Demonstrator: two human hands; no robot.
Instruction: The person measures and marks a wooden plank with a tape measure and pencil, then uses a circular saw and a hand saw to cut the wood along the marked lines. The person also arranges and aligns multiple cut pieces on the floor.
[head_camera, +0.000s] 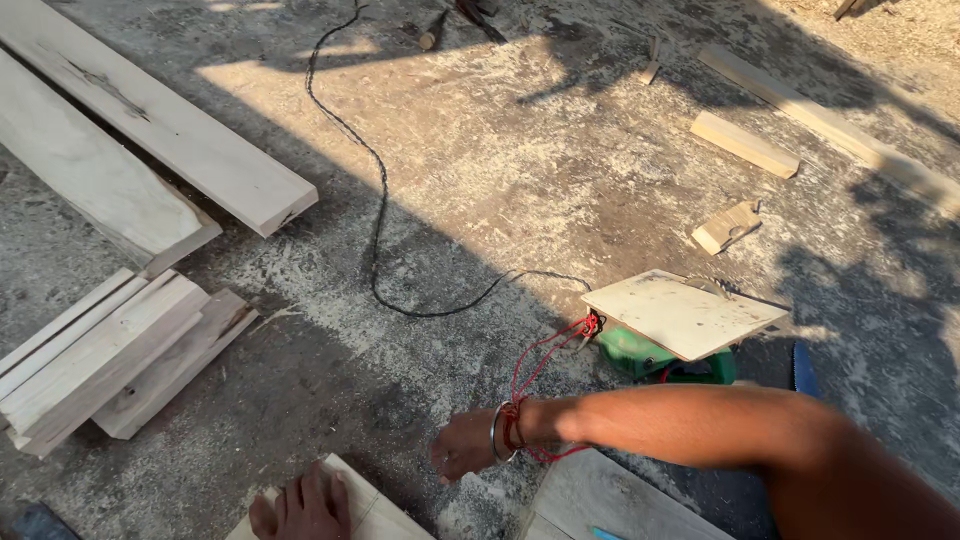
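Observation:
My right hand (462, 446) reaches leftward low over the sawdust-covered ground, fingers curled downward; whether it holds anything is hidden. A metal bangle and red thread (505, 432) circle the wrist. A red cord (545, 355) runs from there up to a green power tool (640, 352) lying under a pale square wooden plate (685, 312). A bare foot (300, 508) rests on a light plank (375, 515) just left of the hand. A grey board (600, 498) lies under my forearm. My left hand is out of view.
A black cable (380, 200) snakes from the top down to the tool. Long planks (150, 120) and a stack of shorter boards (100, 360) lie at left. Wood offcuts (745, 143) (727, 227) and a long batten (830, 125) lie at upper right.

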